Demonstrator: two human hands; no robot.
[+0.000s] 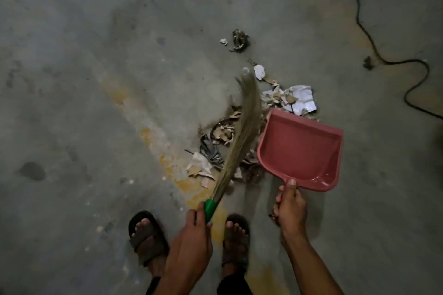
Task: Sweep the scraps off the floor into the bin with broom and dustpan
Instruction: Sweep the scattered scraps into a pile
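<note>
My left hand [195, 227] grips the green handle of a grass broom [242, 132], whose bristles slant up and away over a heap of scraps [220, 136]. My right hand [290, 203] holds the handle of a pink dustpan [299, 151], thumb on top. The pan is empty and sits just right of the broom, its open mouth facing the far side. Torn white paper [297, 100] lies beyond the pan's mouth. A dark crumpled scrap [240, 40] and a small white bit [224, 41] lie farther off. No bin is in view.
The floor is stained grey concrete [96, 79] with yellow marks. A black cable [374, 40] snakes along the right side, with a dark clump [368, 63] beside it. My sandalled feet [146, 235] stand at the bottom, one either side of my left hand.
</note>
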